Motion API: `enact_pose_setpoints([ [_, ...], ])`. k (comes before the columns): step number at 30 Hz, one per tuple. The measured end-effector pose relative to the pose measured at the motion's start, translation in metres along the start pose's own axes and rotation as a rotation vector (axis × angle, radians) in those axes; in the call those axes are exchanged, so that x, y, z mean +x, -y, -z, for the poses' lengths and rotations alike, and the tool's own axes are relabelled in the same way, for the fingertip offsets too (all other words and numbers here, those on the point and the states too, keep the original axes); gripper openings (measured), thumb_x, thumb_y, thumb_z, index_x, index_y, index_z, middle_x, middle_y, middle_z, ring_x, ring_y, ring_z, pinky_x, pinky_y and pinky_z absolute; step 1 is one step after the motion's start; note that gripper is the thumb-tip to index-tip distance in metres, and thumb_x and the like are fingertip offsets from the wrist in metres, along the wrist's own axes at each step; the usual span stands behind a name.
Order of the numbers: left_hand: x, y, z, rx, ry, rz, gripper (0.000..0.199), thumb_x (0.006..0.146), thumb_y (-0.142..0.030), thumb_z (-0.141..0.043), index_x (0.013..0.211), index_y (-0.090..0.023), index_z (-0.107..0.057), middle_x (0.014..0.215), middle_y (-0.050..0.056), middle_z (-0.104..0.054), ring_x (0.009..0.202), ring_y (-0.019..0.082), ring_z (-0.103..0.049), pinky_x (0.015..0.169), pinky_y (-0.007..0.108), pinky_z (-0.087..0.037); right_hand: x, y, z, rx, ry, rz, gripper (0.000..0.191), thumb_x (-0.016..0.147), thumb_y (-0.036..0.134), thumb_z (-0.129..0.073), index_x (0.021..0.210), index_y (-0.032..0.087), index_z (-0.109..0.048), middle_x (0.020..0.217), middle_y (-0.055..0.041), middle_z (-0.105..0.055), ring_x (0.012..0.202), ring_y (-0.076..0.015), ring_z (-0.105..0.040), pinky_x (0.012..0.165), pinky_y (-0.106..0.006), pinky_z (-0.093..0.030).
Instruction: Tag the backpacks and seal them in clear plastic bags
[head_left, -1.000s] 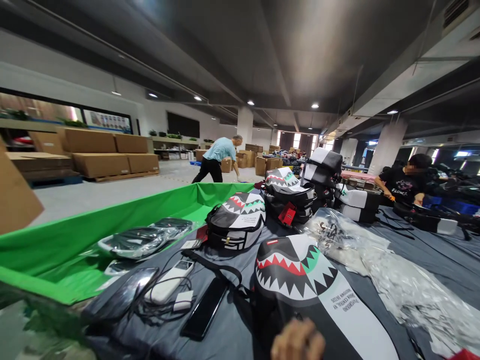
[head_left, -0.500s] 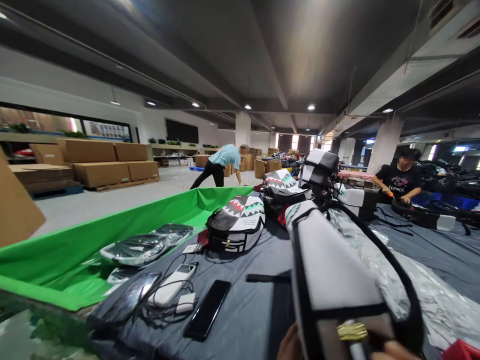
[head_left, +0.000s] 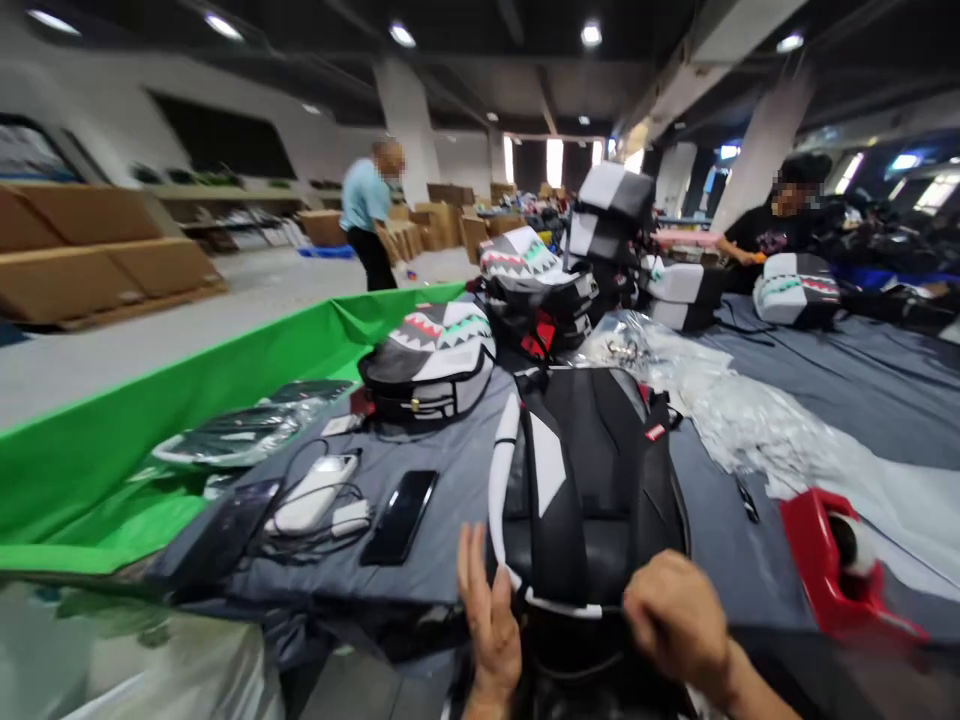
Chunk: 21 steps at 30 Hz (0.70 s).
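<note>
A black and white backpack (head_left: 592,460) lies in front of me on the grey-covered table, with its shoulder straps and back panel facing up. My left hand (head_left: 489,625) is at its lower left side, fingers stretched out and open. At the lower right corner of the backpack, my right hand (head_left: 679,620) is closed with curled fingers; whatever it may hold is hidden. A black phone (head_left: 400,517) and a white power bank (head_left: 311,495) with cables lie to the left. Farther back is another backpack (head_left: 431,360) with a shark-mouth print.
A red tape dispenser (head_left: 814,560) stands at right, near clear plastic bags (head_left: 720,400). Stacked backpacks (head_left: 607,220) rise behind. Green sheeting (head_left: 187,365) borders the left, with wrapped items (head_left: 247,430) on it. One person (head_left: 367,210) stands beyond; another (head_left: 780,220) works at right.
The backpack, earlier raised on its side with its white panel showing, now lies flat with straps up. My left hand has opened beside it. The view has tilted down; the far person stands more upright.
</note>
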<state>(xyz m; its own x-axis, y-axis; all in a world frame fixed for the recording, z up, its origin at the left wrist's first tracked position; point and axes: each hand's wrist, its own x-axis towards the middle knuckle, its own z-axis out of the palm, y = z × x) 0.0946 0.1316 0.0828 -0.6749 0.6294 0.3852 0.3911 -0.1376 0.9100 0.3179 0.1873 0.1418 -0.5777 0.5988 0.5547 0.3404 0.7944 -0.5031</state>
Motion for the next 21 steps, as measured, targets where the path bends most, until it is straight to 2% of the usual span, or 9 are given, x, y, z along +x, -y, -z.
enact_pose_setpoints([
  [2, 0.003, -0.021, 0.006, 0.166, 0.036, -0.390, 0.053, 0.099, -0.037, -0.042, 0.151, -0.023, -0.039, 0.159, 0.010, -0.036, 0.149, 0.029, -0.030, 0.122, 0.050, -0.024, -0.013, -0.015, 0.032, -0.157, -0.334, -0.236, 0.022, 0.097, 0.031, -0.054, 0.081, 0.023, -0.066, 0.071, -0.0032, -0.067, 0.070, -0.0177, -0.064, 0.073, -0.032, -0.051],
  [3, 0.005, -0.029, 0.006, 0.228, 0.121, -0.594, 0.054, 0.098, -0.035, -0.045, 0.150, -0.024, -0.040, 0.157, 0.010, -0.039, 0.147, 0.029, -0.034, 0.121, 0.050, -0.026, -0.018, -0.022, 0.043, -0.204, -0.457, -0.379, 0.021, 0.098, 0.034, -0.053, 0.086, 0.022, -0.065, 0.073, -0.0036, -0.068, 0.070, -0.0182, -0.064, 0.072, -0.032, -0.051],
  [4, 0.009, -0.036, 0.005, 0.286, 0.219, -0.770, 0.054, 0.096, -0.035, -0.050, 0.149, -0.025, -0.043, 0.154, 0.010, -0.046, 0.143, 0.030, -0.039, 0.120, 0.049, -0.027, -0.024, -0.030, 0.049, -0.216, -0.511, -0.500, 0.022, 0.098, 0.037, -0.051, 0.091, 0.020, -0.065, 0.077, -0.0044, -0.068, 0.072, -0.0188, -0.065, 0.071, -0.032, -0.052],
  [6, 0.019, -0.040, -0.002, 0.387, 0.356, -0.980, 0.054, 0.092, -0.035, -0.057, 0.144, -0.024, -0.051, 0.142, 0.010, -0.059, 0.135, 0.030, -0.049, 0.118, 0.047, -0.028, -0.032, -0.043, 0.046, -0.164, -0.434, -0.623, 0.031, 0.098, 0.042, -0.048, 0.110, 0.018, -0.064, 0.094, -0.0082, -0.071, 0.084, -0.0209, -0.068, 0.078, -0.034, -0.054],
  [9, 0.037, -0.029, -0.013, 0.465, 0.327, -0.976, 0.053, 0.089, -0.029, -0.060, 0.141, -0.020, -0.054, 0.129, 0.010, -0.068, 0.128, 0.030, -0.056, 0.114, 0.046, -0.033, -0.038, -0.056, 0.018, -0.032, -0.169, -0.607, 0.042, 0.099, 0.040, -0.041, 0.132, 0.017, -0.056, 0.129, -0.0143, -0.064, 0.118, -0.0249, -0.061, 0.101, -0.041, -0.049],
  [12, 0.058, -0.014, -0.013, 0.426, 0.300, -0.923, 0.047, 0.091, -0.025, -0.057, 0.138, -0.019, -0.056, 0.128, 0.011, -0.069, 0.130, 0.029, -0.054, 0.112, 0.046, -0.036, -0.040, -0.061, -0.010, 0.098, -0.006, -0.567, 0.040, 0.100, 0.036, -0.037, 0.128, 0.016, -0.058, 0.134, -0.0158, -0.060, 0.128, -0.0258, -0.054, 0.110, -0.045, -0.043],
  [16, 0.069, -0.012, 0.008, 0.260, 0.424, -0.703, 0.037, 0.098, -0.020, -0.042, 0.130, -0.019, -0.061, 0.132, 0.011, -0.066, 0.132, 0.026, -0.053, 0.111, 0.047, -0.039, -0.049, -0.056, -0.023, 0.190, 0.057, -0.524, 0.031, 0.097, 0.031, -0.044, 0.121, 0.016, -0.059, 0.119, -0.0135, -0.064, 0.113, -0.0242, -0.059, 0.101, -0.041, -0.048],
  [19, 0.051, -0.022, 0.028, 0.217, 0.230, -0.515, 0.032, 0.098, -0.017, -0.042, 0.123, -0.018, -0.064, 0.127, 0.011, -0.066, 0.121, 0.023, -0.060, 0.105, 0.044, -0.045, -0.058, -0.048, -0.019, 0.126, 0.158, -0.459, 0.023, 0.092, 0.028, -0.057, 0.112, 0.018, -0.062, 0.098, -0.0080, -0.064, 0.095, -0.0231, -0.058, 0.087, -0.038, -0.049],
  [21, 0.029, -0.027, 0.034, 0.256, 0.112, -0.586, 0.027, 0.095, -0.013, -0.048, 0.115, -0.018, -0.065, 0.114, 0.010, -0.069, 0.109, 0.022, -0.063, 0.100, 0.040, -0.047, -0.062, -0.045, -0.013, 0.034, 0.238, -0.420, 0.018, 0.089, 0.028, -0.062, 0.105, 0.019, -0.065, 0.091, -0.0060, -0.061, 0.089, -0.0229, -0.055, 0.083, -0.038, -0.047],
])
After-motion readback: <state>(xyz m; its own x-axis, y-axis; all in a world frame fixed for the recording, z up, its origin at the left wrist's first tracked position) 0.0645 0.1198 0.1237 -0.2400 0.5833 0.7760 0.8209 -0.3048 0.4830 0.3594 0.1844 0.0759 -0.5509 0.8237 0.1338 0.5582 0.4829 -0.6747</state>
